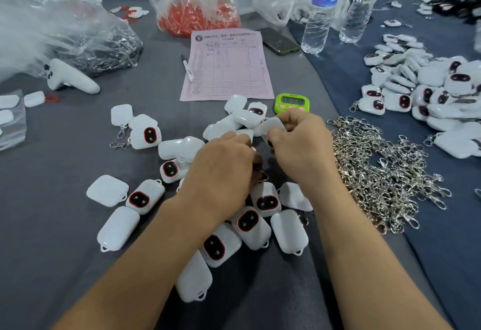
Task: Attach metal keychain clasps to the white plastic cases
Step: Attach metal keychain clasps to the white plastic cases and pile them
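Upper left of frame: large clear plastic bag (65,25), dark metal bits inside, slumped on the grey counter (52,173). Just below it lay a white handheld device (73,77). Centre left: loose white cases (117,228) were scattered flat, some face up showing a dark red-rimmed window, two with clasps already hanging from them. Upper centre: bag of red parts (197,14), below it a pink form (226,66) with a pen (188,68) at its left edge. Centre: left hand (223,171) was knuckles up, grip curled under with the fingertips hidden; a bit of metal clasp (263,174) showed just beneath, but I could not tell whether it was pinched. Just right of it, the right hand (302,147) had its grip pinching a held case (270,128), raised above the scattered ones and tilted. Behind the right hand sat a green timer (292,102). Right of centre: tangled pile of clasps (382,173) on the counter. Upper right: two water bottles (318,17). Far right: heap of cases (429,90), several with clasps attached.
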The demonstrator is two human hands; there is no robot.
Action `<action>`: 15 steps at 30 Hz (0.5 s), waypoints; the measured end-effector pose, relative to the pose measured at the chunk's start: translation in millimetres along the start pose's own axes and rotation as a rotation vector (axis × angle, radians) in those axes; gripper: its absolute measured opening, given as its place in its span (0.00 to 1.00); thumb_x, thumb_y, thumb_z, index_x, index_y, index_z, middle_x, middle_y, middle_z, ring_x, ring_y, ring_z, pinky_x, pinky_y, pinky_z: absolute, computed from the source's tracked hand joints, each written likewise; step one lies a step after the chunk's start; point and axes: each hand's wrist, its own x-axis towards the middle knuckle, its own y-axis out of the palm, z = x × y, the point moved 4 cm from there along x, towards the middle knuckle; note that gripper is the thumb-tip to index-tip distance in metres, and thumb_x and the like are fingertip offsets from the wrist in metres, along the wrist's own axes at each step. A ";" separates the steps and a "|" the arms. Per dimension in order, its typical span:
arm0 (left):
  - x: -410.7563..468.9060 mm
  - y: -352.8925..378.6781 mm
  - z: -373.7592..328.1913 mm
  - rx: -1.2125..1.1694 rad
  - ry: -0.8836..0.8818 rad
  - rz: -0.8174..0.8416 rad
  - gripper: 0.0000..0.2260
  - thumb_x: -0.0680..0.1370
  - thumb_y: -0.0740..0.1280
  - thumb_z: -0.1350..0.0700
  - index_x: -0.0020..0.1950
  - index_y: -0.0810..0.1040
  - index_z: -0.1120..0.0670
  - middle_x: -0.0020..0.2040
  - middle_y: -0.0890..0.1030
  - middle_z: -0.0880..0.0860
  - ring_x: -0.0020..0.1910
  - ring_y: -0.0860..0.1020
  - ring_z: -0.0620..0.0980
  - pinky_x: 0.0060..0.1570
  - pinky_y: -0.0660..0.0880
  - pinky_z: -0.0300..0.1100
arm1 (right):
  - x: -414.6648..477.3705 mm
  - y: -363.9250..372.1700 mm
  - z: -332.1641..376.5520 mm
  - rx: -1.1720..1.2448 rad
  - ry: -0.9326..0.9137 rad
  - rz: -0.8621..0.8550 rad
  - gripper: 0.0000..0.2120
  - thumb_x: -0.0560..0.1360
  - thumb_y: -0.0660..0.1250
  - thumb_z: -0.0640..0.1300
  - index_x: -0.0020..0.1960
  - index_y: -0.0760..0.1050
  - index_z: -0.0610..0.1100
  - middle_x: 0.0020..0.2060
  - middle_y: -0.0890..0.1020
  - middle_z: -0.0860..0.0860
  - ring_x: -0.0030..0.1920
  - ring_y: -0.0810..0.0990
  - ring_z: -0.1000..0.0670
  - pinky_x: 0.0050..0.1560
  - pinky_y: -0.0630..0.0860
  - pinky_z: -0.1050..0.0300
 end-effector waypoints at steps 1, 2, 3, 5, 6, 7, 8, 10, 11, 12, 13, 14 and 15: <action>0.0 0.6 1.9 -0.045 -0.012 0.004 0.05 0.78 0.70 0.52 0.47 0.86 0.48 0.44 0.77 0.48 0.48 0.72 0.51 0.40 0.66 0.45 | -0.5 0.2 0.1 0.015 0.009 0.002 0.05 0.71 0.67 0.48 0.40 0.81 0.51 0.31 0.83 0.54 0.34 0.78 0.51 0.36 0.72 0.56; 0.0 1.2 3.5 -0.100 -0.024 0.008 0.04 0.77 0.70 0.52 0.47 0.86 0.49 0.44 0.77 0.49 0.48 0.72 0.51 0.41 0.67 0.45 | -0.8 0.8 0.4 0.041 0.023 0.010 0.06 0.69 0.66 0.49 0.40 0.81 0.51 0.31 0.83 0.54 0.35 0.80 0.52 0.36 0.75 0.55; 0.1 1.7 4.6 -0.150 -0.037 0.011 0.04 0.77 0.71 0.52 0.47 0.86 0.49 0.45 0.77 0.49 0.48 0.72 0.51 0.43 0.68 0.45 | -0.8 1.1 1.2 0.079 0.047 0.027 0.07 0.68 0.65 0.51 0.40 0.81 0.51 0.31 0.84 0.53 0.37 0.82 0.50 0.39 0.79 0.51; -0.3 1.9 6.6 -0.254 -0.083 -0.015 0.04 0.76 0.73 0.50 0.46 0.86 0.49 0.45 0.78 0.47 0.48 0.74 0.49 0.46 0.71 0.46 | -1.3 1.8 2.9 0.181 0.105 0.062 0.08 0.66 0.64 0.50 0.39 0.80 0.49 0.33 0.84 0.50 0.39 0.85 0.43 0.43 0.82 0.43; -0.7 0.9 8.6 -0.322 -0.128 -0.050 0.04 0.75 0.74 0.49 0.46 0.86 0.48 0.44 0.79 0.46 0.47 0.76 0.48 0.46 0.73 0.47 | -2.1 2.3 3.2 0.247 0.144 0.075 0.08 0.65 0.64 0.49 0.38 0.80 0.48 0.32 0.84 0.49 0.36 0.84 0.43 0.40 0.82 0.43; -1.2 -0.7 11.5 -0.391 -0.181 -0.095 0.04 0.74 0.75 0.49 0.45 0.86 0.47 0.42 0.80 0.45 0.44 0.77 0.47 0.46 0.75 0.48 | -2.9 3.5 3.3 0.320 0.185 0.093 0.07 0.65 0.64 0.48 0.37 0.80 0.47 0.32 0.84 0.46 0.32 0.83 0.45 0.36 0.80 0.47; -1.6 -2.3 15.1 -0.453 -0.238 -0.139 0.04 0.74 0.75 0.47 0.43 0.86 0.46 0.40 0.81 0.43 0.42 0.79 0.45 0.45 0.77 0.47 | -3.9 4.6 3.8 0.393 0.219 0.118 0.07 0.66 0.65 0.46 0.38 0.80 0.46 0.34 0.84 0.43 0.31 0.81 0.46 0.34 0.78 0.50; -2.5 -4.4 22.3 -0.573 -0.339 -0.208 0.03 0.74 0.74 0.46 0.41 0.85 0.43 0.35 0.83 0.40 0.37 0.81 0.41 0.41 0.78 0.44 | -5.6 6.1 6.3 0.506 0.249 0.180 0.06 0.72 0.65 0.40 0.45 0.81 0.42 0.40 0.86 0.39 0.32 0.79 0.48 0.31 0.75 0.55; -2.7 -5.0 25.2 -0.649 -0.373 -0.231 0.03 0.74 0.75 0.46 0.40 0.85 0.42 0.34 0.83 0.39 0.36 0.81 0.40 0.39 0.78 0.41 | -6.5 6.4 7.6 0.551 0.248 0.218 0.07 0.74 0.64 0.36 0.48 0.80 0.41 0.40 0.86 0.40 0.33 0.78 0.48 0.31 0.73 0.58; -2.8 -5.1 27.5 -0.738 -0.401 -0.247 0.04 0.74 0.75 0.48 0.40 0.85 0.42 0.33 0.83 0.39 0.34 0.82 0.40 0.37 0.78 0.39 | -7.5 7.5 8.7 0.592 0.239 0.266 0.08 0.75 0.64 0.33 0.49 0.79 0.41 0.38 0.85 0.43 0.34 0.78 0.49 0.31 0.72 0.59; -2.7 -4.4 29.5 -0.838 -0.431 -0.255 0.04 0.74 0.75 0.49 0.40 0.86 0.43 0.34 0.84 0.41 0.35 0.82 0.41 0.38 0.78 0.39 | -8.8 8.5 10.1 0.624 0.220 0.320 0.10 0.75 0.64 0.31 0.49 0.79 0.43 0.37 0.85 0.46 0.35 0.77 0.50 0.32 0.71 0.59; -2.5 -3.6 30.7 -0.934 -0.461 -0.259 0.04 0.75 0.75 0.50 0.40 0.87 0.44 0.35 0.85 0.43 0.36 0.83 0.43 0.40 0.80 0.41 | -10.6 10.0 11.6 0.645 0.192 0.377 0.11 0.75 0.65 0.30 0.50 0.79 0.44 0.37 0.84 0.48 0.36 0.77 0.50 0.33 0.71 0.59; -2.4 -3.3 31.5 -1.010 -0.482 -0.269 0.03 0.74 0.75 0.51 0.41 0.87 0.45 0.36 0.86 0.45 0.38 0.84 0.46 0.42 0.81 0.43 | -12.5 11.7 13.2 0.661 0.161 0.432 0.12 0.75 0.66 0.28 0.51 0.79 0.44 0.38 0.82 0.48 0.37 0.76 0.50 0.33 0.70 0.60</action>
